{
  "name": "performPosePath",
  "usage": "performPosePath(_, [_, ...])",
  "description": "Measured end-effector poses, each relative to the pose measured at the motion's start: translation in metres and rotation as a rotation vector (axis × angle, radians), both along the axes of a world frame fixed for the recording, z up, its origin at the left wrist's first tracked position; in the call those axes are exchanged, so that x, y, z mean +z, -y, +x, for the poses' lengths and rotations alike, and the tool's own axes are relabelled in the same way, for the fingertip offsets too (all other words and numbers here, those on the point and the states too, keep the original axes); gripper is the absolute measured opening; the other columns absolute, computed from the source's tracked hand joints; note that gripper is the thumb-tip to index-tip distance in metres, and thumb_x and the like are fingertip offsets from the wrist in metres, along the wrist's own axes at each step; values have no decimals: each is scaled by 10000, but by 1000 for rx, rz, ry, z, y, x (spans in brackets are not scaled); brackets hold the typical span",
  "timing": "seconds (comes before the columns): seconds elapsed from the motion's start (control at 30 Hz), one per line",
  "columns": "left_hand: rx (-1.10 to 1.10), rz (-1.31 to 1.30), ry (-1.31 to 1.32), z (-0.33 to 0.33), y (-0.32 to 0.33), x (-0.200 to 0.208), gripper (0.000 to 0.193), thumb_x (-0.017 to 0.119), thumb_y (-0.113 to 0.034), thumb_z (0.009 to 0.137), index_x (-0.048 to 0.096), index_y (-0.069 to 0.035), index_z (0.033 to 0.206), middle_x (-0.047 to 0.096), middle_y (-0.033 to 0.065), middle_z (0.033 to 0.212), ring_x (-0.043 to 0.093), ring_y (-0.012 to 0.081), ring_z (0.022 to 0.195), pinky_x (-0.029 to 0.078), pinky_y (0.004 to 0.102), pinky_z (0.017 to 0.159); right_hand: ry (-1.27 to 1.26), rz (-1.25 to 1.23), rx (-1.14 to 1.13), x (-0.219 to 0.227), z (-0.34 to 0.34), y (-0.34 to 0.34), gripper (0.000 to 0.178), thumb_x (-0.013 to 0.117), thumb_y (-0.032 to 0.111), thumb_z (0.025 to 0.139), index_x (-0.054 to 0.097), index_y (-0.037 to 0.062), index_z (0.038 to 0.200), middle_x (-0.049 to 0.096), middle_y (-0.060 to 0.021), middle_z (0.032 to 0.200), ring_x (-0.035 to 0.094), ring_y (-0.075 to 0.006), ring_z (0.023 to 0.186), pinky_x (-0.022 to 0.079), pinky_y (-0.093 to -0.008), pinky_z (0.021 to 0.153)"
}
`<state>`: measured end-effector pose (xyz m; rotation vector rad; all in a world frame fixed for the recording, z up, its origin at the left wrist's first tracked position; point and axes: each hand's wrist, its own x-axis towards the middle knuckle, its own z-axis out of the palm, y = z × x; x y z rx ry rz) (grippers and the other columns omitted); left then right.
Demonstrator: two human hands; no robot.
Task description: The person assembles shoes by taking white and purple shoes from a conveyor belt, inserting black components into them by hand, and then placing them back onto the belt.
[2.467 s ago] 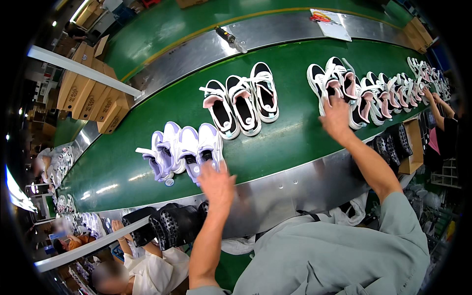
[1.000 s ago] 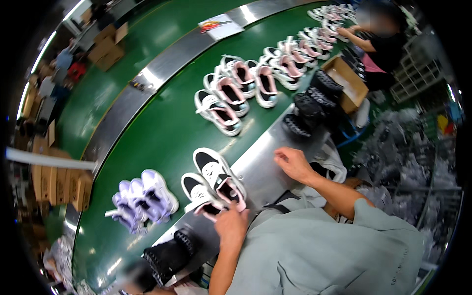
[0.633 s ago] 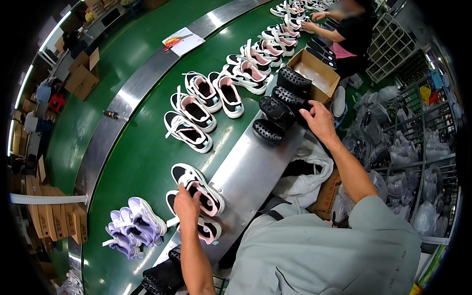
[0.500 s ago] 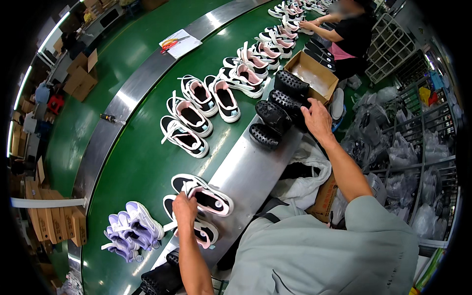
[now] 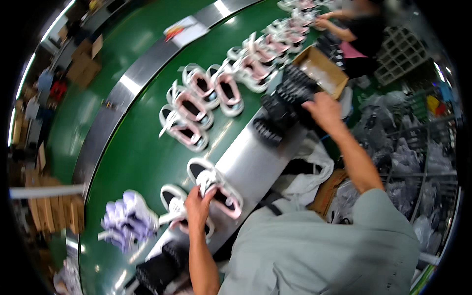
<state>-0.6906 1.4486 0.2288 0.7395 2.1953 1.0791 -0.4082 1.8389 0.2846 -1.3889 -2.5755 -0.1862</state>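
My left hand (image 5: pixel 197 204) has its thumb and fingers closed at the tongue and laces of a black-and-white sneaker (image 5: pixel 227 200) with pink lining. A matching sneaker (image 5: pixel 172 197) lies just left of it, partly covered by that hand. Both rest where the green belt meets the metal ledge. Farther right, my right hand (image 5: pixel 324 114) reaches to the edge of several black, knobbly shoe-shaped forms (image 5: pixel 279 112) lying together on the ledge. Motion blur smears its fingers, so their grip is unclear.
Purple sneakers (image 5: pixel 127 221) stand to the left, black-and-white sneakers (image 5: pixel 189 107) in rows ahead. Beyond the black forms sits an open cardboard box (image 5: pixel 334 73). A co-worker (image 5: pixel 364 39) handles shoes at the far right. More black forms (image 5: pixel 160 268) lie near my left forearm.
My left hand has moved right, from between the two sneakers onto the right one's tongue, and that sneaker has shifted slightly. My right hand has come closer in against the black forms. The view has shifted.
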Motion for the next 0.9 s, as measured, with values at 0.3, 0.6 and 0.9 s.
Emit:
performPosePath(0.3, [-61,-13,75,-7,-22,-16,343,629,-311,969,725,17,944,702,137,769,664,229,709,516,356,681,52,-1040,462,26,-67,219,534,633,471,941,690,-56,879,659,-279,782,666,-421,748,516,-486,712])
performPosePath(0.6, [-226,245,560,2,-34,-33,356,583,-313,1022,757,-11,1096,646,-11,840,543,91,773,452,267,701,115,-619,407,-37,-115,263,357,637,342,949,725,5,873,719,-203,832,712,-375,772,554,-466,704])
performPosePath(0.9, [-5,199,538,-5,-32,-57,440,600,-415,1020,731,-4,935,629,-3,817,508,100,719,406,260,650,-183,-711,477,-50,-102,258,395,743,185,830,565,-34,1107,617,-253,1104,582,-419,1099,490,-491,921])
